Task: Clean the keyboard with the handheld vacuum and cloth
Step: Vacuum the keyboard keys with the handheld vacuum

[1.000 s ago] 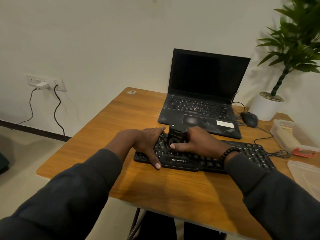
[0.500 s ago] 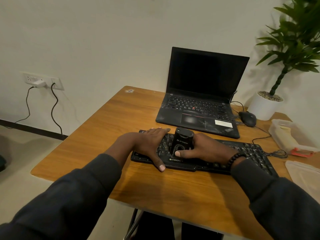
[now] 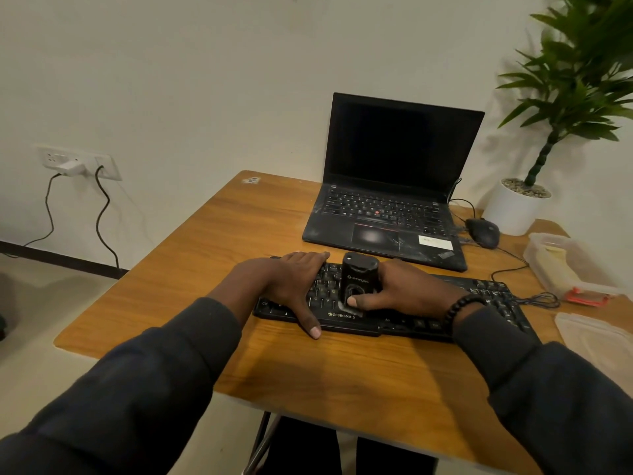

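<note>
Table [image 3: 212, 255] unchanged. Keyboard [image 3: 486, 296] at near edge, unmoved. We note left hand [image 3: 291, 279] still flat, steadying left end; right hand [image 3: 404, 289] wrapped round handheld vacuum [image 3: 358, 279], now upright mid-keys, slid slightly right. Vacuuming underway; cloth unseen.

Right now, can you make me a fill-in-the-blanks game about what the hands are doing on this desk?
1. The right hand grips the small black ____ standing on the keyboard.
2. The left hand rests flat on the keyboard's ____ end.
3. Behind the keyboard sits an open laptop whose screen is ____.

Missing words: vacuum; left; dark
</note>
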